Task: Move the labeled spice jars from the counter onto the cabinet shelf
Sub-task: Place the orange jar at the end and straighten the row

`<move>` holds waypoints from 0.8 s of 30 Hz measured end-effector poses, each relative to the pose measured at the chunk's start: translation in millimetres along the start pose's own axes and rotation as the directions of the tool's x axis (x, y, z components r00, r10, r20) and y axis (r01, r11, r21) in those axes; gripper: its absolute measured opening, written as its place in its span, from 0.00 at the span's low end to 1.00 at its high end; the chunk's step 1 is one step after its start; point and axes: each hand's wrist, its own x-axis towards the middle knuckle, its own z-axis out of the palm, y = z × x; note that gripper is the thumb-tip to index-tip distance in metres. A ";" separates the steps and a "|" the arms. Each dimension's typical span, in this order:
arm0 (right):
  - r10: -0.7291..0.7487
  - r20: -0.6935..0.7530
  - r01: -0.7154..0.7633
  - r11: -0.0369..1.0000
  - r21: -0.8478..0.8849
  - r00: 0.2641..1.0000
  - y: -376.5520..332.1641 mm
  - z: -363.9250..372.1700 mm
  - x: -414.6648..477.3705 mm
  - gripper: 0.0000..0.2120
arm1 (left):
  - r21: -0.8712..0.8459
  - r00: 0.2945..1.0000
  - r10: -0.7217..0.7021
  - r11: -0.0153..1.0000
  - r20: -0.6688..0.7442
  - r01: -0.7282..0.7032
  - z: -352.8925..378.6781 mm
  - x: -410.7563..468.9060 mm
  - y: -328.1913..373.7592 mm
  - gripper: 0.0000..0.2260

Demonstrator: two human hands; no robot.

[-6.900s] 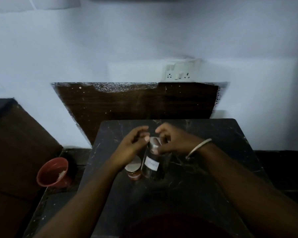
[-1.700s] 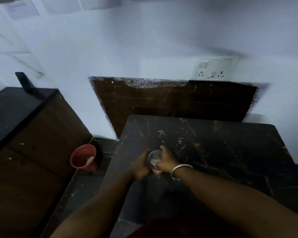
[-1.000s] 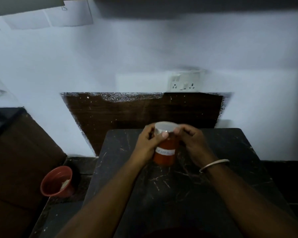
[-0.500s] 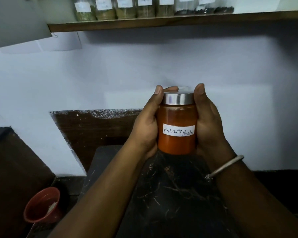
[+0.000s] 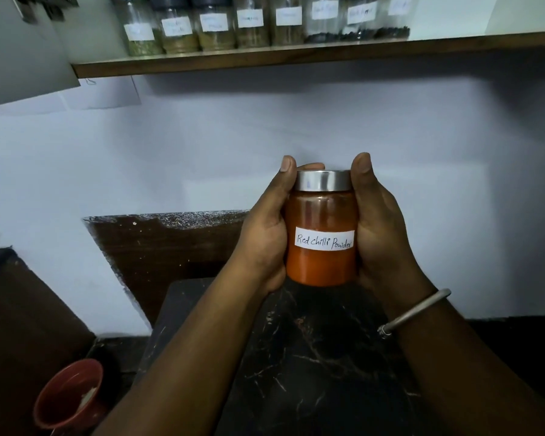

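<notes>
- Standing upright in the air, the red chilli powder jar is held between both hands, above the far edge of the dark marbled surface and clear of it.
- Its long axis is kept vertical, with the steel lid pointed up and the base pointed down at the surface.
- The white label, handwritten "Red chilli Powder", is turned squarely toward the camera.
- The left hand is wrapped round the jar's left side, its thumb laid up along the lid's edge and a fingertip seen behind the lid.
- The right hand is curled round the right side in the same way, thumb raised beside the lid; a steel bangle is worn on that wrist.
- The wooden shelf is seen well above the jar; a row of labelled jars is lined up along its front edge, from near its left end to past its middle.
- A red cup is seen lower down, beyond the surface's left edge.
</notes>
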 end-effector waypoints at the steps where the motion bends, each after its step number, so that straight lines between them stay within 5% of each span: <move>1: -0.008 0.008 0.008 1.000 -0.005 1.000 -9.5 -8.4 -1.6 0.35 | 0.020 1.000 0.010 1.000 0.021 -0.010 -1.4 4.6 0.4 0.34; 12: -0.288 -0.011 0.260 0.879 -0.400 0.958 -51.5 -29.0 29.7 0.29 | 0.077 0.991 0.084 0.993 0.107 -0.092 34.8 46.1 33.7 0.26; 18: -0.407 0.101 0.368 0.658 -0.657 0.908 -67.3 -41.6 38.9 0.47 | 0.042 0.974 0.152 0.986 0.168 -0.161 57.7 72.9 53.9 0.29; 24: -0.413 0.092 0.363 0.647 -0.671 0.906 -98.8 -47.4 77.9 0.49 | 0.119 0.932 0.255 0.949 0.255 -0.292 82.2 116.3 83.1 0.24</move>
